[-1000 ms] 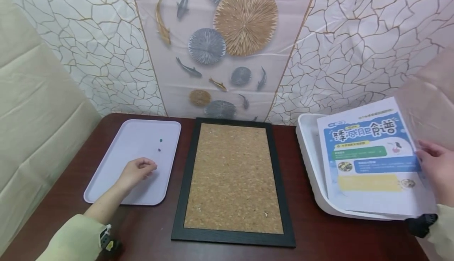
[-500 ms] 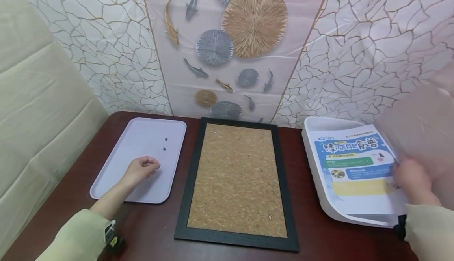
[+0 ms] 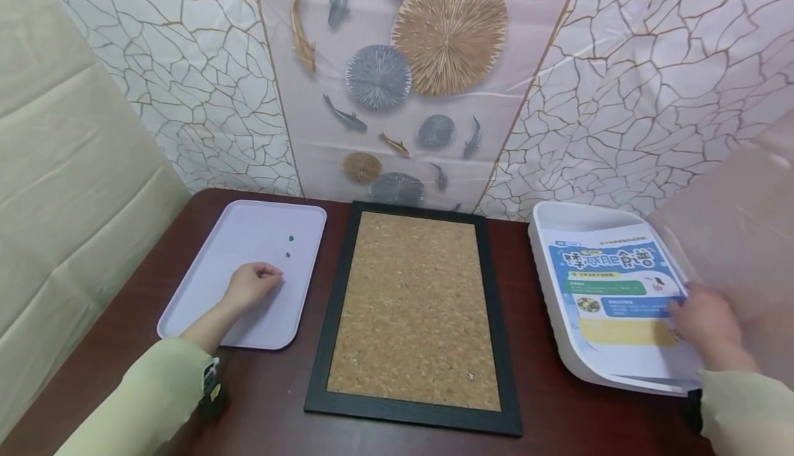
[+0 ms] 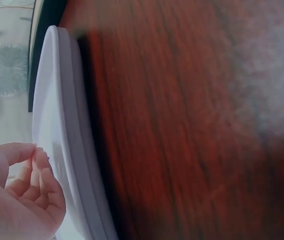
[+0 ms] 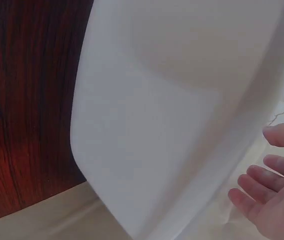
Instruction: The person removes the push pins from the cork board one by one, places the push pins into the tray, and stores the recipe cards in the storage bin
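My left hand (image 3: 251,284) is over the white tray (image 3: 217,277) at the left. In the left wrist view its thumb tip meets a curled fingertip, with no held thing visible there. Two tiny pieces, one green (image 3: 291,238) and one dark (image 3: 288,255), lie on the tray just beyond; their kind is too small to tell. At the right, a printed poster (image 3: 620,291) lies in a white bin (image 3: 548,284). My right hand (image 3: 707,318) is at the poster's right edge. The right wrist view shows its fingers spread loosely, thumb apart, beside the bin's wall (image 5: 131,130).
A cork board in a black frame (image 3: 319,373) lies mid-table between tray and bin. Small shiny specks show near its corners. The dark wood table (image 3: 273,401) runs up to a patterned cloth backdrop (image 3: 378,125).
The right hand has lowered the poster from a raised, tilted position down into the bin, moving left. The view shifted slightly. My left hand stays over the tray, hardly moved.
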`<state>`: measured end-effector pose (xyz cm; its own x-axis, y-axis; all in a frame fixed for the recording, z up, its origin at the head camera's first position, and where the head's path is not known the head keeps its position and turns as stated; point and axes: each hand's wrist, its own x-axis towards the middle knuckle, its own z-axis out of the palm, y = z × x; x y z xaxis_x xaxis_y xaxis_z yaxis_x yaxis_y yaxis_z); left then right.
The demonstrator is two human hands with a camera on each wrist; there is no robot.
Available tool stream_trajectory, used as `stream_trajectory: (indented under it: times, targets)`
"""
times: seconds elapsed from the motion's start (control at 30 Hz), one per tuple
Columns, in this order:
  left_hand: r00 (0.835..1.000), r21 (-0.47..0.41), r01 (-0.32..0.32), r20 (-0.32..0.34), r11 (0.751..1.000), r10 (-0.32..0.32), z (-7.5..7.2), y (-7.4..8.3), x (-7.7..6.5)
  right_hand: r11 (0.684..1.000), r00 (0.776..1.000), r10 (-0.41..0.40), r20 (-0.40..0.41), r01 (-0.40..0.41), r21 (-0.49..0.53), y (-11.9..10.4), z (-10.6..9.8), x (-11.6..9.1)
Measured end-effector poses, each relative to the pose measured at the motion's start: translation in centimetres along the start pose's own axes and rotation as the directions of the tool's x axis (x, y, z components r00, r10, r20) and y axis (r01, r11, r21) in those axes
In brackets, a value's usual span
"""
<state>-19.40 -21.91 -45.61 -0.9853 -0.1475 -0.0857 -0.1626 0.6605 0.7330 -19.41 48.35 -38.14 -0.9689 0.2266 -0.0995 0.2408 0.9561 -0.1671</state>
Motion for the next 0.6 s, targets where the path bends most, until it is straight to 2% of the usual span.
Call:
stream_trajectory:
  times: [0.27, 0.43, 0.6]
  targets:
    - [0.999, 0.053, -0.028, -0.026, 0.998, 0.029, 0.6, 0.3, 0.7, 1.000, 0.998, 0.003, -0.056, -0.002, 0.003, -2.4, 0.0, -0.8]
    - [0.998, 0.085, -0.049, -0.044, 0.995, 0.053, 0.2, 0.2, 0.6, 1.000, 0.997, 0.010, -0.078, -0.010, 0.009, -3.6, 0.4, -0.7]
    - [0.994, 0.111, -0.065, -0.080, 0.992, 0.074, -0.7, 0.2, 0.7, 0.994, 0.982, -0.103, -0.158, 0.105, 0.002, -4.5, 0.8, -0.8]
